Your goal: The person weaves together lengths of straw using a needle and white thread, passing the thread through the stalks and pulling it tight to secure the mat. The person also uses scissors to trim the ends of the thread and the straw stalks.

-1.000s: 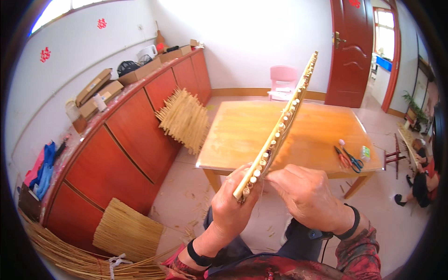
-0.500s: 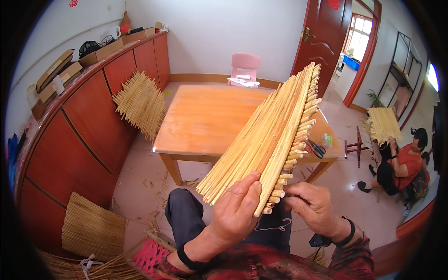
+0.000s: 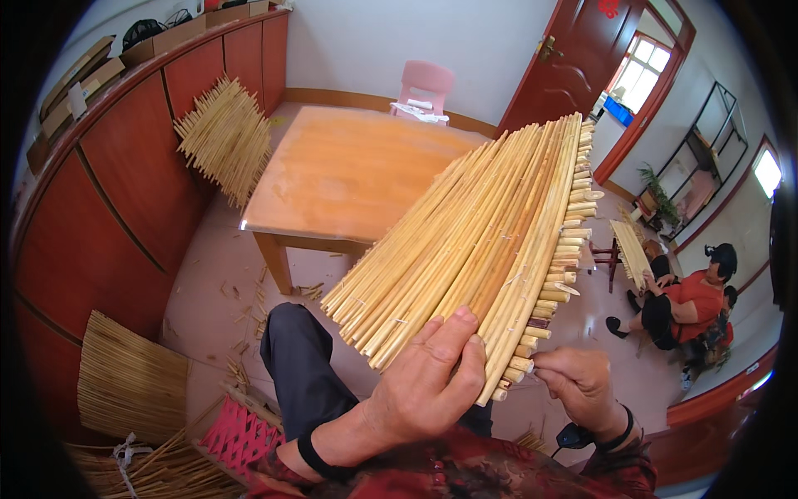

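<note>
A stiff mat of straw-coloured stalks (image 3: 449, 241) is held slanting above my lap. It shows two layers, with the cut ends of the lower stalks sticking out along its right edge. My left hand (image 3: 428, 378) clamps its near corner, thumb and fingers pressed on the top stalks; the part of the grip beneath is hidden. My right hand (image 3: 582, 387) is pinched closed beside the cut ends at the near right. What its fingertips hold is too small to make out. Small pale stitches of thread dot the stalks.
Ahead stands a wooden table (image 3: 349, 175), a pink chair (image 3: 426, 83) behind it. Similar mats lean against the red cabinets (image 3: 137, 170) at left. Stalk scraps litter the floor. A seated person (image 3: 698, 299) at right holds another mat. A stool with pink webbing (image 3: 241, 437) is near my left leg.
The view has tilted and shifted. The mat shows more of its broad top face. My right hand remains pinched by the cut ends, and the loose thread below it no longer shows.
</note>
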{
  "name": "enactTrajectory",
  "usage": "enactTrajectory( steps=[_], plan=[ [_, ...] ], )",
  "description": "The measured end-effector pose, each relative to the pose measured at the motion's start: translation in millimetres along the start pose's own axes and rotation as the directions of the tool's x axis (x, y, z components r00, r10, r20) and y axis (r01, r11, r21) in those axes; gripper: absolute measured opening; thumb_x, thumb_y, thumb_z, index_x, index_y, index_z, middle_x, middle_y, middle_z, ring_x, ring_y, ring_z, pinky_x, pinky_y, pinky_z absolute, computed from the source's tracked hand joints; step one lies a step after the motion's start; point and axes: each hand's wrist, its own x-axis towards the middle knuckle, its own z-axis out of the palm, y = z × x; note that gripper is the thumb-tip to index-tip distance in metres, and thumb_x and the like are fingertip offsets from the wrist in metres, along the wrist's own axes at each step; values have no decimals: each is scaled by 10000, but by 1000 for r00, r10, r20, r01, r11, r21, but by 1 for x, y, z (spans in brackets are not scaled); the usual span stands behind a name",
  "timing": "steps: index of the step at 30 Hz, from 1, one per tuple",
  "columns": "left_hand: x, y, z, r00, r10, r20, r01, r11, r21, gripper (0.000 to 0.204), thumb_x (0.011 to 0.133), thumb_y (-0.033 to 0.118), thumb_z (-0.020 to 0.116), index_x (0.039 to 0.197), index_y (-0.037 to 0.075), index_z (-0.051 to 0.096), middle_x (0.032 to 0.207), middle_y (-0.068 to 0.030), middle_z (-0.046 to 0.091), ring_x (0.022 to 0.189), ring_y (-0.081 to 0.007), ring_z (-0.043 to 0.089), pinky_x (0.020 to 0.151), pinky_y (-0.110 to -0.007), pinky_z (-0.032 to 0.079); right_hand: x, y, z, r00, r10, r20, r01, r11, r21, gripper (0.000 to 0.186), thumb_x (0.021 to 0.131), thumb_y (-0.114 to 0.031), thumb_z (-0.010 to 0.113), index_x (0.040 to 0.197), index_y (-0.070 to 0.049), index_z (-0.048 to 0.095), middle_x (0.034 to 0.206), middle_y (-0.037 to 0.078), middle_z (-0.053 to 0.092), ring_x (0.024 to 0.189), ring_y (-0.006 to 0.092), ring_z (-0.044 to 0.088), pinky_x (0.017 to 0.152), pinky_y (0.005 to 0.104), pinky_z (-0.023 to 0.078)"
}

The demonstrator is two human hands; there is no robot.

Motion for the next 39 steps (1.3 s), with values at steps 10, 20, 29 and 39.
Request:
enactTrajectory(
  steps=[10,20,29,39],
  plan=[
    [-8,0,-5,999,23,42,-24,1000,16,138,794,71,543,869,-45,546,992,-249,586,937,-317,610,780,-402,499,-6,6,16,999,-54,-6,54,998,-24,172,790,-22,574,953,-60,610,727,110,567,615,280,558,526,334,435],
    [-6,-3,-11,999,14,46,-13,1000,-13,128,785,46,557,860,-58,553,991,-257,586,932,-317,613,782,-399,498,5,12,29,981,-184,-61,184,983,-1,149,772,-4,587,910,-54,616,628,103,529,530,269,537,463,333,411],
    [-6,-4,-13,999,21,40,-20,999,-28,122,787,40,553,853,-64,559,986,-265,585,917,-323,619,778,-394,501,5,12,33,981,-183,-69,189,977,96,139,784,-9,582,915,-38,614,676,124,558,557,280,555,486,335,431],
    [-6,-9,-19,1000,16,23,-15,999,-52,120,772,34,563,835,-68,566,978,-266,586,911,-321,620,770,-385,502,10,5,33,989,-148,-31,151,979,141,121,798,-14,569,911,-32,608,690,125,570,558,289,557,491,336,436]
  ],
)
